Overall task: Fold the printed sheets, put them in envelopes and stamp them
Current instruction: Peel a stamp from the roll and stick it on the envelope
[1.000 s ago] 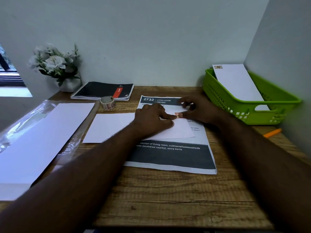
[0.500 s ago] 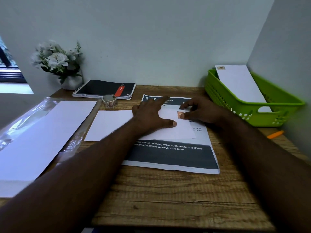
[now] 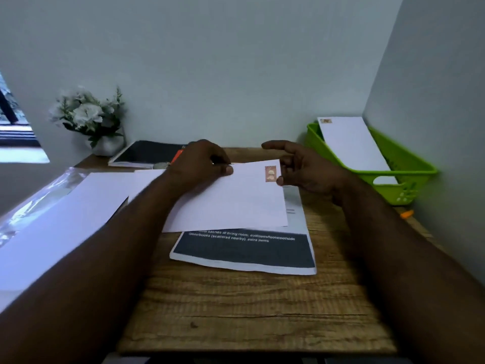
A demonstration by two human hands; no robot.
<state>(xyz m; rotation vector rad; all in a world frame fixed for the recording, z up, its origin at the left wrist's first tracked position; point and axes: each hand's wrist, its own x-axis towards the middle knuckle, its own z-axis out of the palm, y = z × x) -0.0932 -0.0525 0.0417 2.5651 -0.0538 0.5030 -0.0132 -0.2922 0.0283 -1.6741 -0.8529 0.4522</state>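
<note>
My left hand [image 3: 202, 164] pinches the far edge of the envelope [image 3: 231, 198], thumb on top, fingers curled behind. My right hand [image 3: 301, 166] is at the envelope's right end, thumb touching the edge just beside the stamp [image 3: 270, 173], fingers loosely spread and forefinger stretched out above; I cannot tell whether it really grips. The envelope is tilted, far edge raised, over the printed sheets [image 3: 246, 250] lying on the desk [image 3: 257, 311]. The stamp sits in its top right corner. To my right a green basket [image 3: 409, 166] holds another stamped envelope [image 3: 351, 143] leaning on its rim. To my left lies a pack of blank envelopes [image 3: 60, 214].
</note>
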